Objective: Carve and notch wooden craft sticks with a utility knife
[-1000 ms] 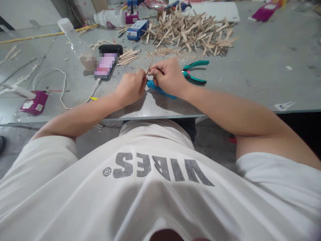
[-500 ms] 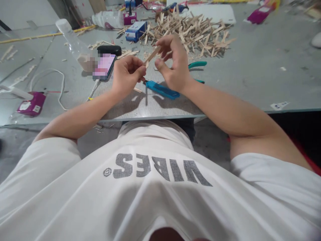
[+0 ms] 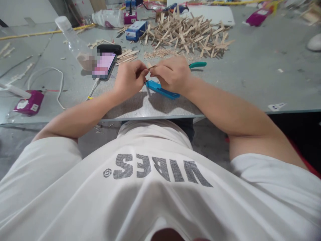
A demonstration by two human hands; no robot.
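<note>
My left hand [image 3: 131, 76] and my right hand [image 3: 173, 74] meet above the table's front part, fingers pinched together on a small wooden stick [image 3: 151, 67]. Only a short piece of the stick shows between the fingertips; the rest is hidden. A blue utility knife [image 3: 162, 89] lies on the table just below my right hand. Behind that hand, one green handle of a tool [image 3: 198, 64] sticks out, its other end covered. Beyond the hands is a scatter of small wood chips [image 3: 162, 53].
A large heap of wooden sticks [image 3: 188, 35] lies at the back, beside a blue box [image 3: 136, 30]. To the left are a phone [image 3: 104, 65], a black case [image 3: 109, 49], a leaning clear bottle [image 3: 75, 45] and a purple power adapter [image 3: 30, 102] with a white cable [image 3: 61, 80].
My right hand has come down and left, closing on the stick beside my left hand. The stick, raised and slanting before, is now mostly hidden by fingers.
</note>
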